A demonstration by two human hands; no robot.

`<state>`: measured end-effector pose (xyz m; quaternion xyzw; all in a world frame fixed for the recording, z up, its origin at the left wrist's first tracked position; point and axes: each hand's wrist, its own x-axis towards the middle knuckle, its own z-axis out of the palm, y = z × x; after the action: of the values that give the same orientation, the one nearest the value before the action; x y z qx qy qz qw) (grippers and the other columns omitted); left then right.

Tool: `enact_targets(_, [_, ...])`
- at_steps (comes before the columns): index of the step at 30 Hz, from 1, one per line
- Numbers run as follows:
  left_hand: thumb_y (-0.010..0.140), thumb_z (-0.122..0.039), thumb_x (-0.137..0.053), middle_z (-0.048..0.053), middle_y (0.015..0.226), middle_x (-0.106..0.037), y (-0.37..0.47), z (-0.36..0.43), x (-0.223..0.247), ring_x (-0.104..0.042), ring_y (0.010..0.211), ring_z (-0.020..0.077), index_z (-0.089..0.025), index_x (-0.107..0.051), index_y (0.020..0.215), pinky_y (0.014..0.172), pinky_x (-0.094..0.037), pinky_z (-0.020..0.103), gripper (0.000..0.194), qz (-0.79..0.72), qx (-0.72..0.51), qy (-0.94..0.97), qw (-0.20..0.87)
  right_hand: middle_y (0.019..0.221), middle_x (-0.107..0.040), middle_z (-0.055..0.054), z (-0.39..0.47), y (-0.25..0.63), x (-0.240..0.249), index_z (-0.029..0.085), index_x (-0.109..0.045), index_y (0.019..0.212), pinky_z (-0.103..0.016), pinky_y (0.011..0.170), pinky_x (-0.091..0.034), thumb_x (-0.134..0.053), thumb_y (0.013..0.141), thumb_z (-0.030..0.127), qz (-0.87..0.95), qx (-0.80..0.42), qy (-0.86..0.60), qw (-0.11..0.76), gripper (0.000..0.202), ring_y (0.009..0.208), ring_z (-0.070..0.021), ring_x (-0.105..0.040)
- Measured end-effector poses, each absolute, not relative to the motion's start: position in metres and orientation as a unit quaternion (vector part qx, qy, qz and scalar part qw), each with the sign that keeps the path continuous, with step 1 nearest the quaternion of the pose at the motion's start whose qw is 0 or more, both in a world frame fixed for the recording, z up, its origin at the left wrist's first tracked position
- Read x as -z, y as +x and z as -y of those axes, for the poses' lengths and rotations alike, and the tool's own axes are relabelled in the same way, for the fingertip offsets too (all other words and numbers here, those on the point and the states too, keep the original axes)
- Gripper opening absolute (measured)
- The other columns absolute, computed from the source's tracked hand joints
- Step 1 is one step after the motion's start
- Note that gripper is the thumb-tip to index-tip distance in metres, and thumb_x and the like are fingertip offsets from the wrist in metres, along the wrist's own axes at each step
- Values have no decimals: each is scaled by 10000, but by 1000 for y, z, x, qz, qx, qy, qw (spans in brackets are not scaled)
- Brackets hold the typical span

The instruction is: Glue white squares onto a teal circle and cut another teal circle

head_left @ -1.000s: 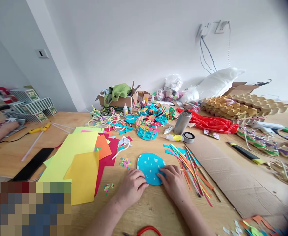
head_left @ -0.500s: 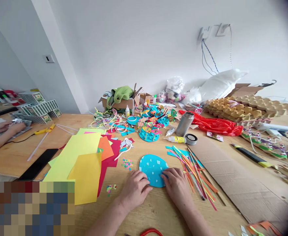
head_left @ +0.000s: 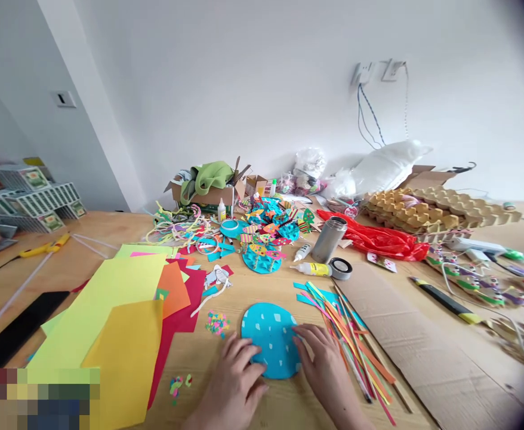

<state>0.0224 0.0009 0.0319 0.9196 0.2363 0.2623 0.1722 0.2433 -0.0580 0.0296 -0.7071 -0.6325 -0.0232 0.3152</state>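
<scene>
A round blue paper disc (head_left: 273,346) with small white patches lies on the table in front of me. My left hand (head_left: 239,376) touches its lower left edge, fingers stretched and apart. On the opposite side, my right hand (head_left: 324,364) rests its fingertips on the right edge, thumb and fingers apart. Neither hand is wrapped round the disc. Left of it lie a small heap of coloured paper bits (head_left: 218,323) and a smaller cluster of bits (head_left: 179,387). Several thin coloured paper strips (head_left: 351,340) fan out beside my right hand.
Coloured paper sheets (head_left: 123,352) cover the left side, near a black phone-like slab (head_left: 20,328). Corrugated cardboard (head_left: 405,334) and a box cutter (head_left: 445,300) lie right. Behind are a glue bottle (head_left: 314,269), a metal flask (head_left: 330,239), decorated blue crafts (head_left: 264,260) and egg trays (head_left: 432,209).
The view has shifted, and the disc appears lower and rounder in it. Its white patches sit differently. Both hands remain at its edges, the left with its fingers more spread.
</scene>
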Motion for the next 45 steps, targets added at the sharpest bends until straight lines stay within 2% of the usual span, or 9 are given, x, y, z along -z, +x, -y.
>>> enact_targets(7, [807, -165, -619, 37, 1130, -659, 22, -2, -28, -562, 1086, 278, -264, -652, 997, 988, -408, 566, 217, -236, -269, 919, 162, 1086, -660, -143, -33, 341, -75, 178, -678, 1019, -493, 918, -359, -437, 863, 136, 603, 120, -769, 175, 291, 1070, -324, -538])
enact_targets(11, [804, -204, -640, 42, 1158, -656, 19, -4, -26, -562, 1103, 281, -265, -644, 1048, 994, -409, 549, 251, -218, -264, 928, 144, 905, -684, -133, -70, 372, -69, 196, -683, 869, -600, 973, -256, -424, 789, 35, 596, 115, -780, 151, 316, 1061, -355, -529])
enact_targets(15, [821, -221, -635, 30, 1178, -651, 18, -5, -27, -561, 1117, 277, -271, -634, 1060, 991, -411, 560, 245, -220, -249, 932, 145, 846, -676, -104, -68, 373, -63, 218, -644, 769, -579, 1034, -196, -434, 749, -5, 604, 107, -778, 131, 307, 1002, -308, -553])
enact_targets(20, [835, -232, -633, 5, 1187, -645, 20, -3, -34, -551, 1136, 273, -283, -629, 1043, 1002, -394, 589, 214, -239, -225, 929, 173, 980, -648, -121, -45, 361, -83, 185, -630, 938, -594, 1013, -222, -541, 735, 92, 583, 112, -797, 113, 241, 1024, -333, -548])
enact_targets(23, [844, -230, -626, 7, 1191, -640, 20, -1, -35, -535, 1156, 267, -284, -632, 1046, 1014, -389, 575, 210, -247, -221, 925, 186, 1024, -639, -140, -27, 347, -113, 160, -605, 1091, -456, 830, -439, -587, 788, 304, 573, 71, -804, 142, 336, 869, -289, -614])
enact_targets(24, [849, -230, -620, 8, 1195, -637, 19, -1, -35, -528, 1165, 265, -283, -633, 1046, 1021, -384, 572, 205, -250, -220, 924, 189, 1023, -647, -127, -20, 340, -124, 165, -605, 1112, -397, 768, -468, -608, 782, 375, 568, 3, -798, 201, 392, 842, -269, -626])
enact_targets(27, [863, -253, -608, 11, 1204, -629, 19, 0, -34, -512, 1184, 262, -284, -634, 1058, 1043, -356, 574, 199, -255, -211, 923, 195, 943, -687, -76, -2, 318, -153, 197, -628, 1089, -338, 707, -484, -633, 757, 507, 556, -176, -734, 349, 455, 825, -250, -640])
enact_targets(32, [865, -282, -614, 11, 1219, -618, 19, 1, -35, -492, 1198, 252, -284, -636, 1066, 1069, -323, 559, 202, -261, -193, 926, 191, 867, -669, -55, 6, 295, -158, 188, -607, 1060, -290, 618, -482, -732, 687, 486, 499, -331, -640, 481, 493, 729, -199, -616])
enact_targets(45, [867, -249, -609, 13, 1206, -615, 19, 1, -36, -453, 1219, 239, -264, -631, 1083, 1095, -277, 515, 218, -255, -192, 928, 190, 746, -645, -17, -24, 261, -127, 177, -618, 940, -274, 563, -449, -734, 657, 449, 567, -324, -637, 409, 409, 645, -176, -575])
